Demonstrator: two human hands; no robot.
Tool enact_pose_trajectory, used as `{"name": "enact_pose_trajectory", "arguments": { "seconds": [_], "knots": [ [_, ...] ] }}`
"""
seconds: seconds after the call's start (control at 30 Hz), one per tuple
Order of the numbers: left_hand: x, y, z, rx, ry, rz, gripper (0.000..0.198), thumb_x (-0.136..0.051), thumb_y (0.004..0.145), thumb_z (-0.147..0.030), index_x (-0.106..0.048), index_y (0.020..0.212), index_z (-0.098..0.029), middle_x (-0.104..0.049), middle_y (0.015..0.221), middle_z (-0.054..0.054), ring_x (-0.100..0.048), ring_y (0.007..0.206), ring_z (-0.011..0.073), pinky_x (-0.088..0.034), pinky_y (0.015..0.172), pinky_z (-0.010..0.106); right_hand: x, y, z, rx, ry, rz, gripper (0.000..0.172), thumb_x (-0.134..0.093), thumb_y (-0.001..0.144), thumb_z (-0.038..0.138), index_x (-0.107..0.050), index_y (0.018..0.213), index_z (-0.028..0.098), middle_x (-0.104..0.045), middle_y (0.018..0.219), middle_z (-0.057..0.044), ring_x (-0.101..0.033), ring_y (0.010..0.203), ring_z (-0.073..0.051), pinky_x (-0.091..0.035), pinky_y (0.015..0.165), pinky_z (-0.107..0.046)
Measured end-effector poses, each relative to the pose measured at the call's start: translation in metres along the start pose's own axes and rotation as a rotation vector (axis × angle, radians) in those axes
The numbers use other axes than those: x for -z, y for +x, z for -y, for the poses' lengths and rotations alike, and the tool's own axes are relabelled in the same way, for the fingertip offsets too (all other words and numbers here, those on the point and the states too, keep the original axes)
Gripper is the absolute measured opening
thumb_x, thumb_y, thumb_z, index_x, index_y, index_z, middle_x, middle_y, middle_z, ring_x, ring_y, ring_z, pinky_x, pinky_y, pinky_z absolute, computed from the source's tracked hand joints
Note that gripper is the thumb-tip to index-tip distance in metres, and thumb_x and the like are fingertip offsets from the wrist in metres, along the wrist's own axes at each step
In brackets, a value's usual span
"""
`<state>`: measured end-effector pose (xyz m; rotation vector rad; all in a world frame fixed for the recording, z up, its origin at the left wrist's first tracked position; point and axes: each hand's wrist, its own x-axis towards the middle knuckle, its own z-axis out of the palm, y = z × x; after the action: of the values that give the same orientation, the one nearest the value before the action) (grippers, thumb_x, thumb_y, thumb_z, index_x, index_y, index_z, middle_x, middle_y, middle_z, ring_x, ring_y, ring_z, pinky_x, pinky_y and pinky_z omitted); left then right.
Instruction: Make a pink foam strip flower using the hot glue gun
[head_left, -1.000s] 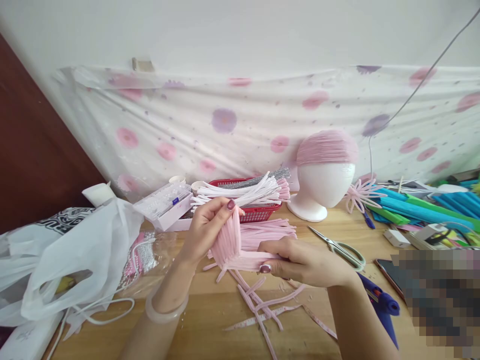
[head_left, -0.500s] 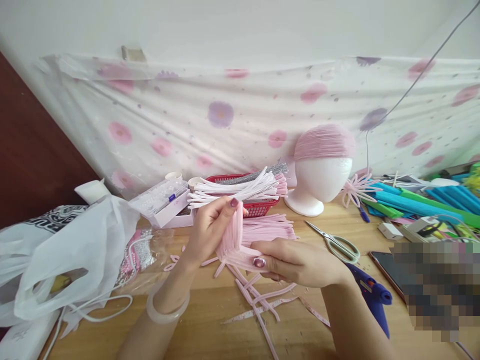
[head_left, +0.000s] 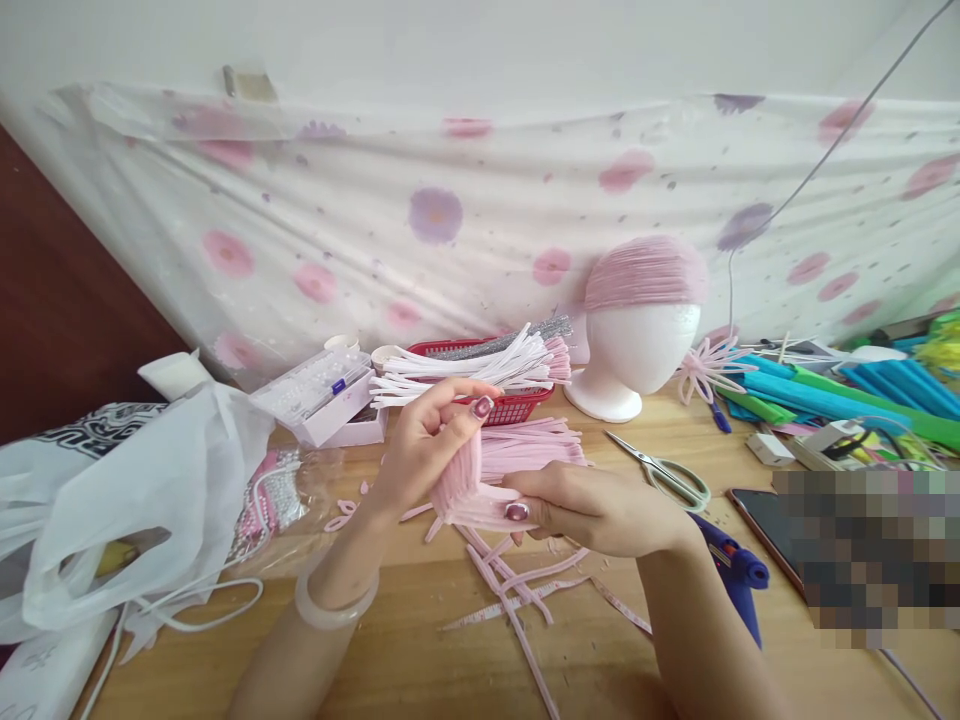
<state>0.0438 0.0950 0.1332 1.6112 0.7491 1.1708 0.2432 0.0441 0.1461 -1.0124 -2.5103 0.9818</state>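
Observation:
Both my hands hold one bent sheet of pink pipe cleaners [head_left: 463, 480] joined side by side, above the wooden table [head_left: 420, 650]. My left hand [head_left: 424, 440] pinches its upright part near the top, thumb over the edge. My right hand [head_left: 592, 510] grips the flat lower part, thumb on top. Loose pink pipe cleaner pieces [head_left: 517, 590] lie on the table under my hands, and a flat pile of pink ones [head_left: 536, 445] lies just behind.
A white foam head [head_left: 637, 345] capped with pink strands stands behind, beside a red basket [head_left: 517, 405] of white pipe cleaners. Scissors [head_left: 664, 475] and a blue glue gun [head_left: 731, 570] lie right. White plastic bags [head_left: 127, 490] and a bead box [head_left: 322, 400] sit left.
The camera has tilted, so everything sits slightly lower and left. My left thumb has shifted over the sheet's top edge; both hands keep their hold on the pink sheet.

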Motion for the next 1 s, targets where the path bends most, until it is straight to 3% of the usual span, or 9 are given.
{"name": "enact_pose_trajectory", "arguments": {
  "seconds": [0.13, 0.33, 0.47, 0.6, 0.67, 0.73, 0.83, 0.9, 1.0],
  "knots": [
    [-0.001, 0.000, 0.001, -0.067, 0.017, -0.033, 0.021, -0.064, 0.087, -0.040, -0.075, 0.086, -0.022, -0.062, 0.065, -0.001, -0.050, 0.058, 0.0126, -0.038, 0.061, 0.025, 0.001, 0.000, 0.000, 0.014, -0.008, 0.006, 0.022, -0.040, 0.099, 0.026, -0.055, 0.084, 0.020, -0.053, 0.067, 0.002, -0.047, 0.060, -0.012, -0.039, 0.056, -0.022],
    [0.000, -0.001, 0.000, -0.019, -0.016, 0.037, 0.026, -0.061, 0.087, -0.044, -0.071, 0.088, -0.019, -0.043, 0.050, -0.006, -0.033, 0.047, 0.0110, -0.025, 0.049, 0.026, 0.003, 0.000, 0.000, -0.026, 0.021, 0.066, 0.026, -0.038, 0.102, 0.030, -0.055, 0.086, 0.018, -0.054, 0.069, 0.001, -0.048, 0.061, -0.012, -0.040, 0.058, -0.022],
    [0.003, -0.003, -0.002, -0.054, 0.042, 0.093, 0.020, -0.067, 0.083, -0.038, -0.069, 0.088, -0.019, -0.056, 0.071, -0.002, -0.041, 0.058, 0.0112, -0.030, 0.056, 0.026, 0.004, 0.000, 0.002, -0.074, 0.012, 0.081, 0.025, -0.037, 0.101, 0.028, -0.052, 0.084, 0.018, -0.053, 0.069, 0.001, -0.048, 0.062, -0.012, -0.039, 0.060, -0.023],
    [0.005, -0.002, 0.000, -0.010, -0.006, 0.150, 0.029, -0.067, 0.083, -0.040, -0.064, 0.104, -0.021, -0.056, 0.075, -0.003, -0.045, 0.065, 0.0124, -0.035, 0.062, 0.026, 0.005, -0.001, 0.002, -0.066, 0.015, 0.046, 0.020, -0.039, 0.099, 0.026, -0.049, 0.083, 0.019, -0.053, 0.070, 0.001, -0.048, 0.061, -0.012, -0.038, 0.059, -0.023],
    [0.005, 0.000, 0.004, 0.039, -0.080, 0.121, 0.038, -0.062, 0.086, -0.045, -0.057, 0.116, -0.022, -0.060, 0.082, -0.001, -0.052, 0.074, 0.0150, -0.040, 0.069, 0.027, 0.005, -0.001, 0.003, -0.073, 0.013, 0.027, 0.021, -0.038, 0.099, 0.026, -0.047, 0.080, 0.020, -0.052, 0.069, 0.002, -0.046, 0.060, -0.012, -0.038, 0.058, -0.023],
    [0.006, 0.003, 0.008, 0.078, -0.147, 0.050, 0.045, -0.058, 0.087, -0.049, -0.052, 0.123, -0.022, -0.064, 0.101, 0.004, -0.058, 0.096, 0.0200, -0.044, 0.082, 0.031, 0.004, -0.003, 0.005, -0.101, -0.041, -0.020, 0.022, -0.038, 0.099, 0.024, -0.046, 0.079, 0.021, -0.050, 0.067, 0.003, -0.046, 0.060, -0.012, -0.037, 0.058, -0.024],
    [0.011, 0.005, 0.008, 0.094, -0.201, -0.035, 0.053, -0.062, 0.085, -0.049, -0.048, 0.128, -0.022, -0.057, 0.126, 0.010, -0.051, 0.125, 0.0276, -0.045, 0.098, 0.039, -0.004, -0.005, 0.012, -0.218, -0.267, -0.203, 0.021, -0.038, 0.098, 0.018, -0.044, 0.078, 0.021, -0.052, 0.067, 0.002, -0.045, 0.060, -0.014, -0.032, 0.056, -0.025],
    [0.016, 0.004, 0.004, 0.063, -0.204, -0.034, 0.054, -0.068, 0.081, -0.043, -0.050, 0.128, -0.023, -0.055, 0.133, 0.011, -0.048, 0.130, 0.0297, -0.043, 0.102, 0.042, -0.011, -0.008, 0.017, -0.288, -0.424, -0.337, 0.020, -0.039, 0.097, 0.014, -0.043, 0.079, 0.021, -0.053, 0.066, 0.002, -0.043, 0.057, -0.014, -0.026, 0.053, -0.026],
    [0.024, -0.002, -0.005, -0.042, -0.171, -0.023, 0.053, -0.072, 0.078, -0.033, -0.055, 0.127, -0.024, -0.055, 0.138, 0.010, -0.048, 0.133, 0.0298, -0.040, 0.108, 0.044, -0.020, -0.009, 0.024, -0.261, -0.484, -0.426, 0.020, -0.043, 0.102, 0.023, -0.045, 0.082, 0.022, -0.057, 0.065, 0.003, -0.046, 0.054, -0.014, -0.023, 0.051, -0.026]
  ]
}}
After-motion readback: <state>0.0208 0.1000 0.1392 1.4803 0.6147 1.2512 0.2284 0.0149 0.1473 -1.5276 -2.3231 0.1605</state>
